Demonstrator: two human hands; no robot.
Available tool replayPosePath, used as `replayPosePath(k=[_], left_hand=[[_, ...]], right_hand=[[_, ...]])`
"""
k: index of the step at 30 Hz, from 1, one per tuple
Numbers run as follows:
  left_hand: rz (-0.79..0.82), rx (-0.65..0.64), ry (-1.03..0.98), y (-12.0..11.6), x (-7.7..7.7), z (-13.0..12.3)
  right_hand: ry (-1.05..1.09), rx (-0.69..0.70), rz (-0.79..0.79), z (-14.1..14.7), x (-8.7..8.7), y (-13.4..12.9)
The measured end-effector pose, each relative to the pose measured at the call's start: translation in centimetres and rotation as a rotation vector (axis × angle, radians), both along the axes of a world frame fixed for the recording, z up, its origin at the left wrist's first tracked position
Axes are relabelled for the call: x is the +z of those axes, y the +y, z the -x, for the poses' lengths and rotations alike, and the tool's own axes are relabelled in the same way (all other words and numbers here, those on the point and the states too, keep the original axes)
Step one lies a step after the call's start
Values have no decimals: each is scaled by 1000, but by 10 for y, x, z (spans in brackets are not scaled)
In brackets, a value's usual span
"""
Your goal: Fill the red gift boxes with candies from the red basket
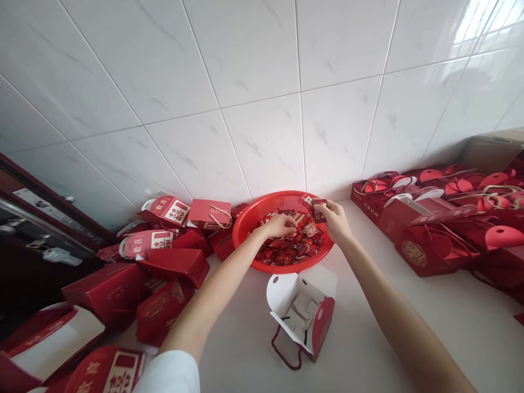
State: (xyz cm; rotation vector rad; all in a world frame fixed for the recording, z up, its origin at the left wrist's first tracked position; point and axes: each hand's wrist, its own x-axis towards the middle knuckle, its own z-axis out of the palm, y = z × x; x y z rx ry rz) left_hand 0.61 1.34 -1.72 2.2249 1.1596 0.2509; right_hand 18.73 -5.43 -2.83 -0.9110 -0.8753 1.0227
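Observation:
A round red plastic basket [241, 232] full of small red-wrapped sweets [284, 254] stands against the tiled wall. Over its left half is my left hand [281, 225], fingers bent down at the sweets; what they hold, if anything, is too small to make out. My right hand [333, 219], at the basket's right rim, pinches dark red packets [318, 208]. Just in front of the basket, an open gift box [305, 316] shows its white inside, its flaps spread and a dark red cord handle hanging at its front.
Many red gift boxes [176, 265] lie piled at the left, some with cord handles. More closed red boxes [426, 245] stand in rows at the right. A cardboard box [487, 152] is at the far right, and a dark door-like panel with metal fittings [45, 218] at the left edge.

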Motion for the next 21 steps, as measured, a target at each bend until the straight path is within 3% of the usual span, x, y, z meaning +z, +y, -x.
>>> replayPosePath(k=[8,14,21], left_hand=[[-83,-176,280,-8,-8,-21],[-69,-152,428,2,-14,-13],[-123,-69,458,5,-12,-12]], right_hand=[[25,-15,6,-1,1,0],[48,-44,11,-2,-1,2],[47,-27,27,-3,1,2]])
